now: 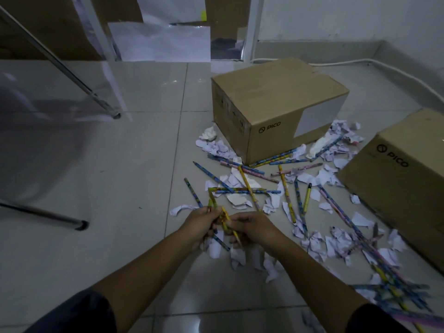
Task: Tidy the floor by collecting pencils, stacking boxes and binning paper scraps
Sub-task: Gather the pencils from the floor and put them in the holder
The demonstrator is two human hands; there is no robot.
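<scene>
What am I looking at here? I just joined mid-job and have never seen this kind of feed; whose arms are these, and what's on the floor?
There is one picture, from a camera worn on a person's head, looking down at their own bare arms. No robot is involved. The left hand and right hand together grip a few pencils. On the tiled floor lie many loose pencils and crumpled paper scraps. Two closed cardboard PICO boxes stand apart: one ahead, one at the right edge.
</scene>
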